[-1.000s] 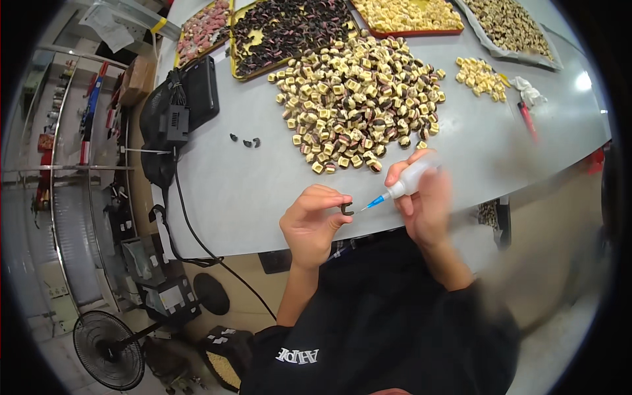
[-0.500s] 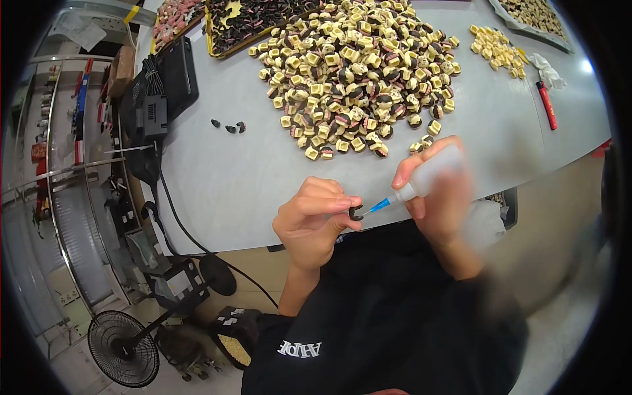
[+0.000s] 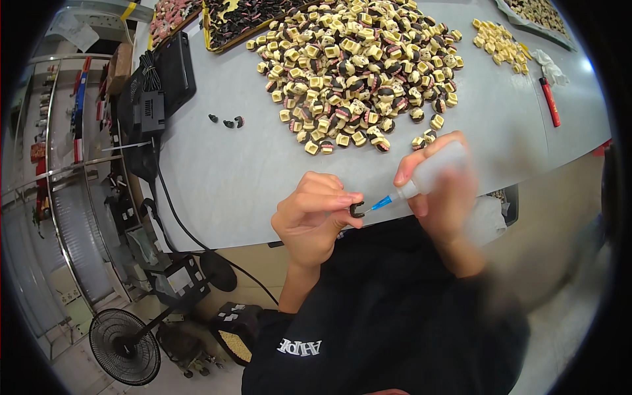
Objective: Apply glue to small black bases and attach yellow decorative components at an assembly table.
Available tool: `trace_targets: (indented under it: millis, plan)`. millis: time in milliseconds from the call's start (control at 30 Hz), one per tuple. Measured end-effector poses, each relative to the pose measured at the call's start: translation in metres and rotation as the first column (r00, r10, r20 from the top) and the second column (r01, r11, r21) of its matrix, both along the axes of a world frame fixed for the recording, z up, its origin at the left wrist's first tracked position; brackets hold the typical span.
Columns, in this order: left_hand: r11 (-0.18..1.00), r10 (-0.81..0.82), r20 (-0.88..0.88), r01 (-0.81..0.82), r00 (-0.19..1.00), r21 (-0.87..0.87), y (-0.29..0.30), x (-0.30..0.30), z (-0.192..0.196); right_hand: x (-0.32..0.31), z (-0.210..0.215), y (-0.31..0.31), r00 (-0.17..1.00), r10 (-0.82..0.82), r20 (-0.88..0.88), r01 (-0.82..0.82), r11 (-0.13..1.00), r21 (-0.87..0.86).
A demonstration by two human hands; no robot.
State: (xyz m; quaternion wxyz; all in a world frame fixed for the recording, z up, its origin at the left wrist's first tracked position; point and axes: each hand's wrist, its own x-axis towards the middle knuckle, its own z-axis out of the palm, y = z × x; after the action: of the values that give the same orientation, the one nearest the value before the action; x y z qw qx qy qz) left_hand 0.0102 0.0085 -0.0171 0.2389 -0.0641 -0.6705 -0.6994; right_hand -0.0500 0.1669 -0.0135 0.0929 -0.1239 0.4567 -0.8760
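Between thumb and forefinger, my left hand (image 3: 313,214) pinches a small black C-shaped piece (image 3: 356,210) near the table's front edge. My right hand (image 3: 444,191) grips a translucent squeeze bottle (image 3: 440,164) with a blue needle tip (image 3: 382,203). The thin needle points left at the open side of the black piece; I cannot tell whether it touches. Beyond my hands lies a large heap of small cream, black and pink figure pieces (image 3: 362,72). A few loose black pieces (image 3: 228,123) rest on the table to the left.
A tray of black and pink parts (image 3: 247,23) stands at the back, with pink parts (image 3: 172,20) beside it. At right are cream pieces (image 3: 500,46), crumpled tissue (image 3: 549,68) and a red pen-like tool (image 3: 549,102). A black device (image 3: 176,72) trails cable at left; a fan (image 3: 124,345) stands below.
The black piece has turned slightly in my left fingers, its open side now showing more. The needle tip sits slightly farther right of it. The view has shifted a little.
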Motion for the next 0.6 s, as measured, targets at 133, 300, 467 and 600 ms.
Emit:
trace_targets:
  millis: [133,300,467,600]
  plan:
    - [0.998,0.01,-0.035,-0.008,0.999,0.055,0.0008,-0.0009,-0.0006,0.0001,0.0,0.0004,1.0,0.0,0.006,0.0,1.0,-0.004]
    - [0.998,0.006,-0.043,-0.003,0.999,0.055,0.0001,-0.0014,-0.0021,0.0004,0.0013,0.0002,0.999,-0.051,-0.01,0.051,0.995,0.086]
    - [0.998,-0.014,0.024,0.015,1.0,-0.065,-0.0037,0.0016,-0.0025,0.0002,0.0032,-0.0001,0.998,-0.059,0.036,0.057,0.998,0.032]
    - [0.997,-0.009,0.02,0.011,1.0,-0.08,-0.0035,0.0018,-0.0031,0.0004,0.0049,-0.0011,0.997,-0.069,0.033,0.067,0.997,0.047]
